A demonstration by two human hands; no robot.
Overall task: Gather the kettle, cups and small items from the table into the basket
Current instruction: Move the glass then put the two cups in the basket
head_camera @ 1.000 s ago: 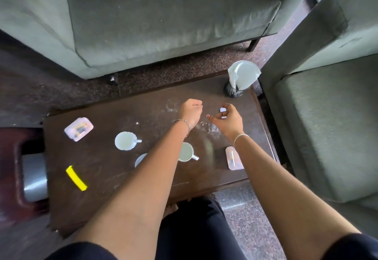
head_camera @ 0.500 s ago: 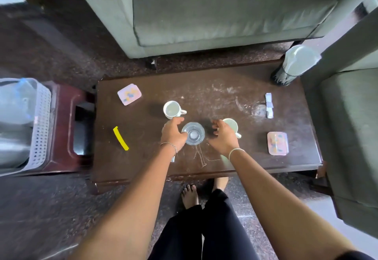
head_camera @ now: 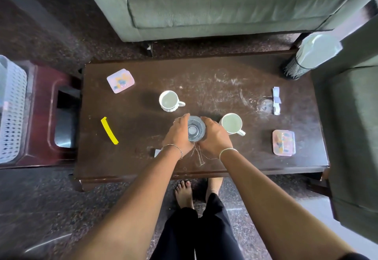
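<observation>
On the dark wooden table [head_camera: 225, 71], a round grey-blue kettle [head_camera: 196, 130] is seen from straight above, near the front middle. My left hand [head_camera: 178, 134] presses its left side and my right hand [head_camera: 214, 136] its right side, both wrapped around it. One white cup [head_camera: 169, 101] stands just behind the kettle, another white cup [head_camera: 232, 123] right beside my right hand. Two pink boxes [head_camera: 120, 80] [head_camera: 284, 142], a yellow strip [head_camera: 109, 130] and a white-purple packet [head_camera: 276, 101] lie scattered. The white basket [head_camera: 11, 110] is at the far left.
The basket rests on a dark red stool [head_camera: 41, 116] left of the table. A black mesh holder with a white bag [head_camera: 306, 57] stands at the table's far right corner. Green sofas sit behind and to the right. A small white scrap [head_camera: 157, 152] lies under my left wrist.
Both hands left the white-purple packet at the far right of the table, came back to the kettle in the middle and closed on its sides. The view has pulled back and shifted left.
</observation>
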